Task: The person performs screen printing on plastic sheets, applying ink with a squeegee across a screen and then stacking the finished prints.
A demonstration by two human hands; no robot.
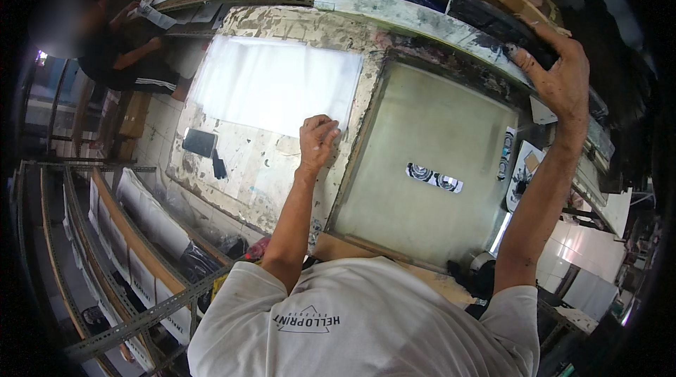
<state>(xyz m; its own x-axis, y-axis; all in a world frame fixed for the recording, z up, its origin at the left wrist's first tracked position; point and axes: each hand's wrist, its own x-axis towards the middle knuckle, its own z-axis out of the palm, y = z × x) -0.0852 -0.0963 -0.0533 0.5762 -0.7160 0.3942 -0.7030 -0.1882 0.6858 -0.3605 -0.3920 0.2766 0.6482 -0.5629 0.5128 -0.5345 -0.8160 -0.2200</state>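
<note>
My left hand is closed, its fingertips pinched together at the near right corner of a white sheet, which seems to lie on a stack. To the right, my right hand grips the end of a long black squeegee-like bar, thumb on the near side and fingers over the far side. That bar rests along a paint-stained ledge. Between my arms lies a framed pale green printing screen, with a black-and-white patterned strip in its middle and a second strip near its right side.
A dark flat rectangular object and a small black piece lie on the worn table. Metal racks holding white panels stand at the left. Another person sits at the far left, holding a paper.
</note>
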